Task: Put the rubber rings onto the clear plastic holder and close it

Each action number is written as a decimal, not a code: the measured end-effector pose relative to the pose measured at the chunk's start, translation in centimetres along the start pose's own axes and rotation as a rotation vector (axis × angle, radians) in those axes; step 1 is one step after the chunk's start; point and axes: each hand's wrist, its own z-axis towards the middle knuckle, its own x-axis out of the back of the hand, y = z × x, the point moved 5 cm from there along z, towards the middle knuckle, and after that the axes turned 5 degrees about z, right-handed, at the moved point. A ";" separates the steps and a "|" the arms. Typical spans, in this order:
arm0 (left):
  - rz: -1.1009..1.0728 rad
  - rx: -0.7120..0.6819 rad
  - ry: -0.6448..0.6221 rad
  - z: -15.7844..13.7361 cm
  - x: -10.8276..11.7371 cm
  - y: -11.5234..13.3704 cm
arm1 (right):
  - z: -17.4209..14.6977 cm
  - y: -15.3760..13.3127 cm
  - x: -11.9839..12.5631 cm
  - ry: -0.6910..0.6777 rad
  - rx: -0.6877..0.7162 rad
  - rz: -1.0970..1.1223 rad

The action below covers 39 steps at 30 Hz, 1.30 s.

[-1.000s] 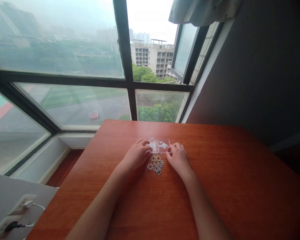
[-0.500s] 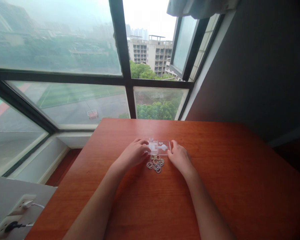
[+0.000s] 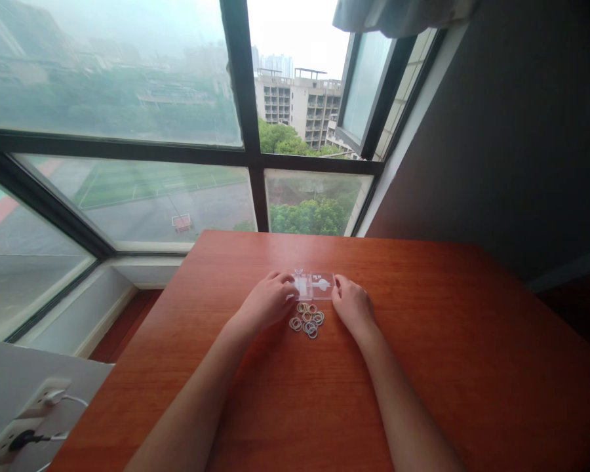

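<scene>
The left hand (image 3: 268, 303) and the right hand (image 3: 353, 303) rest on the table (image 3: 447, 341), one at each short end of a small clear plastic case (image 3: 315, 286); the case lies flat, a little toward the table's far edge and about midway between its left and right edges; the fingertips of both hands touch the case's ends, curled in a light pinch rather than clenched, though whether they truly grip it or only steady it is too small to tell. Just on the near side of the case, between the two hands, lies a loose cluster of small rubber bands (image 3: 307, 321) in pale colours, touching one another and apart from the case by a narrow gap.

To handle the case well here, I judge that even pressure from both ends matters; a thin clear shell of this kind is likely to flex or skid on the smooth wood if one side pushes harder; the wrists lie on the table, which gives a steady base. The bands sit close under the thumbs, so any sliding of the case toward the near edge could scatter them; lifting straight, or keeping the case where it lies, seems safer.

Beyond the far edge stands a large window (image 3: 177, 131); a power socket with plugged cables (image 3: 34, 419) sits off the table's near left corner.
</scene>
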 end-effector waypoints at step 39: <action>-0.035 0.115 0.064 -0.1 0.1 -0.1 | 0.2 0.7 -0.1 -0.015 0.017 0.089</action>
